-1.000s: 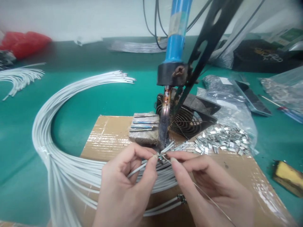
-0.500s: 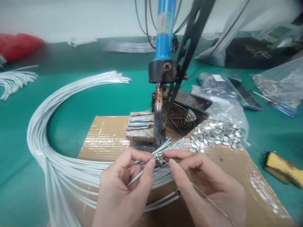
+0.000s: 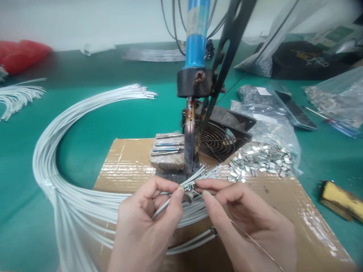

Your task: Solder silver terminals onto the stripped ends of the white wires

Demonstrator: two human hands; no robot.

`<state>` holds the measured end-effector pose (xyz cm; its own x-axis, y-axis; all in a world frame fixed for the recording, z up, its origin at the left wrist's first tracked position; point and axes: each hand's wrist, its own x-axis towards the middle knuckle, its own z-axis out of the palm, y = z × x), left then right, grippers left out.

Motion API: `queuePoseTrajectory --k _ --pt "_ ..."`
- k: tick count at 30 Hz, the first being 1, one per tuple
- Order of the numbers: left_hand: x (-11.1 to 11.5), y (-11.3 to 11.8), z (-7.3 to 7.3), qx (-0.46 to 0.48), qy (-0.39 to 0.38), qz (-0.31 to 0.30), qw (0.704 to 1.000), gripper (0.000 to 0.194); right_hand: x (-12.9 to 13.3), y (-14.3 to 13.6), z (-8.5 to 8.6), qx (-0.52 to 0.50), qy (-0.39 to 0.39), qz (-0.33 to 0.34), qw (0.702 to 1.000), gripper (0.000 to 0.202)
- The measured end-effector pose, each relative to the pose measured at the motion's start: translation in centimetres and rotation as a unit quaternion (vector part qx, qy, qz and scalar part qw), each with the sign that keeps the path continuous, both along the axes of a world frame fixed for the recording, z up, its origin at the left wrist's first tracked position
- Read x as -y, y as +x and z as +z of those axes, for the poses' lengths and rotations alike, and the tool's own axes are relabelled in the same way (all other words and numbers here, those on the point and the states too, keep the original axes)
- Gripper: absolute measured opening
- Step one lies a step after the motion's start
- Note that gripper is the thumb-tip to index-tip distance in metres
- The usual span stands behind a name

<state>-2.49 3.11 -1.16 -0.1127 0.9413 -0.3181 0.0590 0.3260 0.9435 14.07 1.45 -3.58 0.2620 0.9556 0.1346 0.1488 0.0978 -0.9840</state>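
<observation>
Two bare hands meet over one sheet of cardboard [image 3: 283, 211], below one blue-handled soldering iron [image 3: 195, 49]. One connector [image 3: 189, 187], one white cable [image 3: 161, 209] and one thin wire [image 3: 252, 240] are between them; two more cables [image 3: 193, 243] lie beneath, and the pile of metal pieces [image 3: 261, 160] is too dense to count.

Left thumb and index finger are pinched together on the cable at the connector, the left hand's [image 3: 149, 224] other fingers curled. On the right hand [image 3: 252, 217], thumb and index nip the wire near its end — whether that index fingertip touches the connector I cannot tell.

The held cable's long axis slants from lower left to upper right, its connector end pointing rightward and away from the wearer. That connector sits just below the iron's tip — contact is unclear. The wire trails toward the lower right.
</observation>
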Motion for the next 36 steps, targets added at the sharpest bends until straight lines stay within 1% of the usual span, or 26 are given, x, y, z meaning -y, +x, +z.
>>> queuePoseTrajectory --k 3,6,12,16,21,27,32,36 --pt "-0.1 -0.3 -0.2 -0.012 -0.002 -0.011 1.0 0.021 0.0 0.0 -0.1 -0.002 0.004 0.015 1.0 0.025" --pt "-0.2 -0.3 -0.2 -0.008 0.013 -0.017 1.0 0.019 -0.2 -0.1 -0.1 -0.004 -0.003 0.012 1.0 0.025" --pt "-0.7 -0.1 -0.2 -0.025 0.035 0.013 0.999 0.016 -0.5 -0.7 0.4 -0.002 -0.016 -0.016 1.0 0.023" --pt "-0.8 0.1 0.0 -0.022 0.046 0.016 0.999 0.016 -0.5 -0.8 0.4 0.006 -0.02 -0.026 0.999 0.024" --pt "-0.7 0.3 0.4 -0.028 0.057 0.022 0.998 0.017 -0.7 -0.7 0.3 0.007 -0.012 -0.027 1.0 0.022" --pt "-1.3 0.8 0.5 -0.008 0.061 0.03 0.998 0.013 -0.7 -0.7 0.1 0.004 0.0 -0.026 1.0 0.019" --pt "-1.1 0.6 0.8 0.003 0.066 0.028 0.997 0.013 -0.7 -0.8 0.4 -0.015 0.001 -0.016 1.0 0.019" --pt "-1.2 0.6 0.8 -0.012 0.08 0.032 0.996 0.012 -0.8 -0.8 0.6 -0.019 0.006 -0.018 1.0 0.019"
